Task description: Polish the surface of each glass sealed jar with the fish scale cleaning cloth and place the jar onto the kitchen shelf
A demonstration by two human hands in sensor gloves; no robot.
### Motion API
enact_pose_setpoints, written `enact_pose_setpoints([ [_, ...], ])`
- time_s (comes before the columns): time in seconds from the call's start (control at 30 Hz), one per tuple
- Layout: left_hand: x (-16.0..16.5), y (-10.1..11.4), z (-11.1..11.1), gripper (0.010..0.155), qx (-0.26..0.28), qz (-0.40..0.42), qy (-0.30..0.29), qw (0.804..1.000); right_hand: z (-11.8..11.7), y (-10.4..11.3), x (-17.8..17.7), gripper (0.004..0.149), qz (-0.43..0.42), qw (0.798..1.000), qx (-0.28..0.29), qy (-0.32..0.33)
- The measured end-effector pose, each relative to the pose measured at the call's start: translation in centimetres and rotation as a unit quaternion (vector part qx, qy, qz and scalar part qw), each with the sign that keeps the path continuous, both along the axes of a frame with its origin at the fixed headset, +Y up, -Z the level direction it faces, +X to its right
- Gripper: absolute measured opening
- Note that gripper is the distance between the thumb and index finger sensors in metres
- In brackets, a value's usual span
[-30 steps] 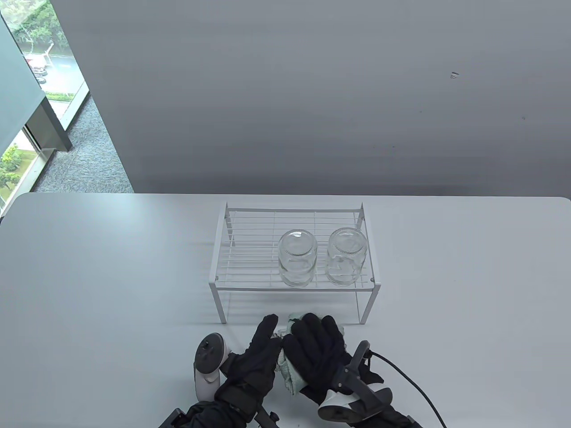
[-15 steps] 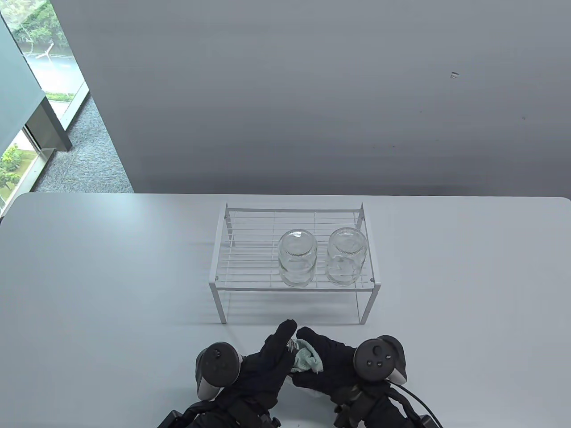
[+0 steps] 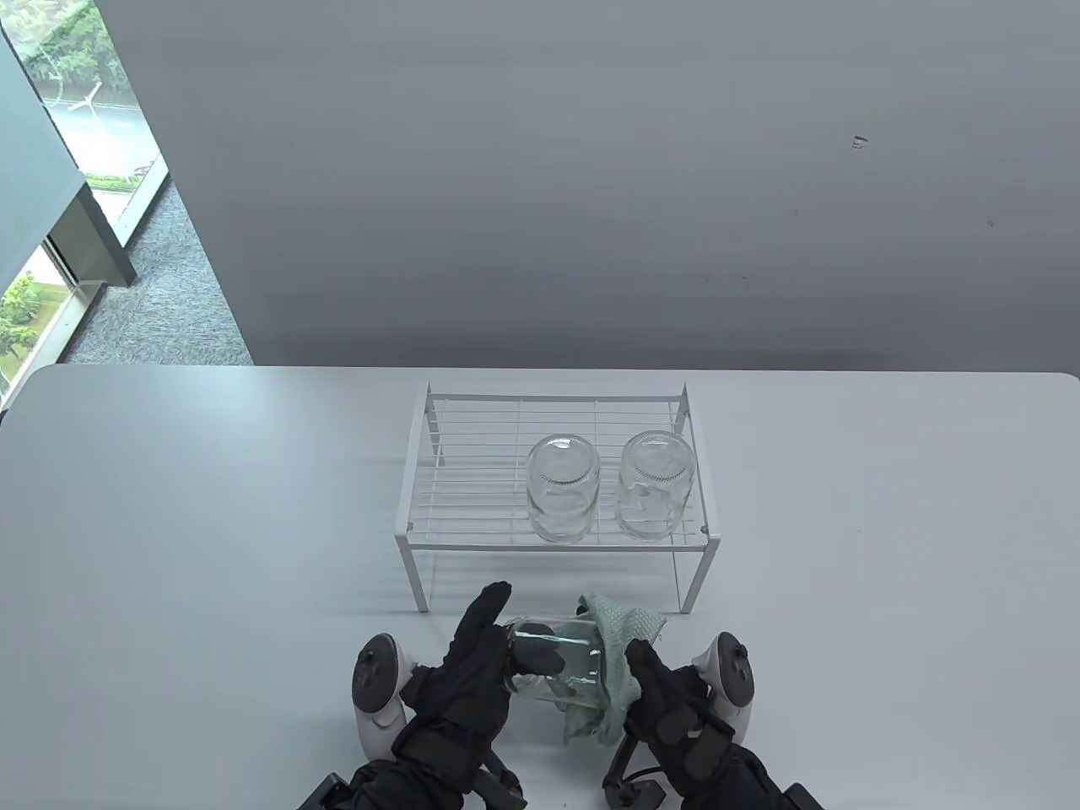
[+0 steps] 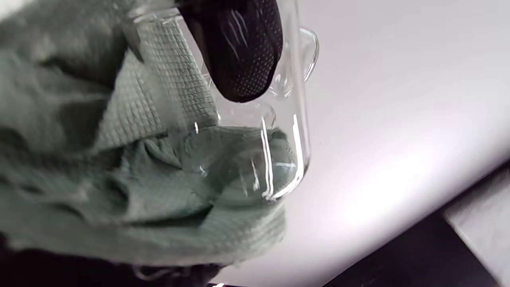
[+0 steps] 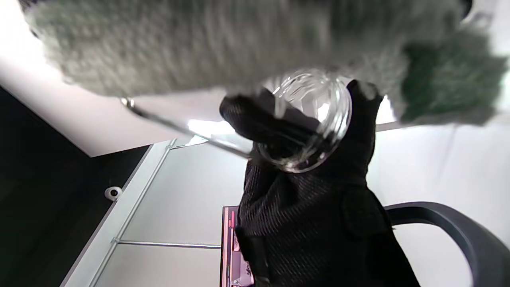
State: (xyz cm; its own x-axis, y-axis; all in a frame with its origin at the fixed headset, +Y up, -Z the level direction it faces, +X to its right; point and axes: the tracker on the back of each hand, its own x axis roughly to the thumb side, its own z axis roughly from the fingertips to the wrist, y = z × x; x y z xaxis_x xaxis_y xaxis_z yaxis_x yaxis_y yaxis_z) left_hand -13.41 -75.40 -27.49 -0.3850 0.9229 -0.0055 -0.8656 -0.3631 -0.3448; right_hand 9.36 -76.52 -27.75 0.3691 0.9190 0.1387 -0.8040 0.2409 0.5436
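table view: high, looking down at the table [image 3: 211, 472].
wrist views: very close, tilted.
shared: held jar [image 3: 553, 666] and cloth [image 3: 620, 654].

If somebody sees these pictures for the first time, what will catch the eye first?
First, the two black-gloved hands at the table's near edge: the left hand holds a clear glass jar on its side, and the right hand presses a green cloth against it. Behind them stands a white wire shelf with two more jars on top.
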Motion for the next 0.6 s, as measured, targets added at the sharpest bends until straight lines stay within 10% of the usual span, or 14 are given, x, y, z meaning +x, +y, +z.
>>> enact_pose_setpoints([
  [0.6, 2.4, 1.3, 0.6, 0.075, 0.091, -0.176, -0.101, 0.975, 0.1, 1.5, 1.9, 0.105, 0.014, 0.979, 0.049, -0.198],
])
